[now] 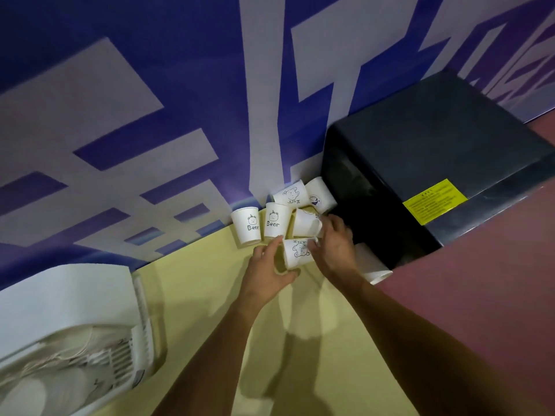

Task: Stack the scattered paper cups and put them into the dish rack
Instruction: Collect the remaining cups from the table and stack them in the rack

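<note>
Several white paper cups with bear drawings cluster on the yellow table against the wall. Two stand upright, a cup (247, 226) and its neighbour (275, 220). Others lie tipped behind them, such as one (290, 194) and another (319, 195). My left hand (270, 274) grips the mouth end of a sideways cup (298, 253). My right hand (335, 246) pinches that cup's other end while its fingers touch a tipped cup (305, 223). One more cup (371, 264) lies behind my right wrist. The white dish rack (90, 340) sits at the lower left.
A black box-shaped appliance (435, 163) with a yellow label stands right of the cups. A blue and white patterned wall (150, 115) runs behind the table. The yellow tabletop (210, 280) meets a reddish surface (480, 295) on the right. The rack holds white plates.
</note>
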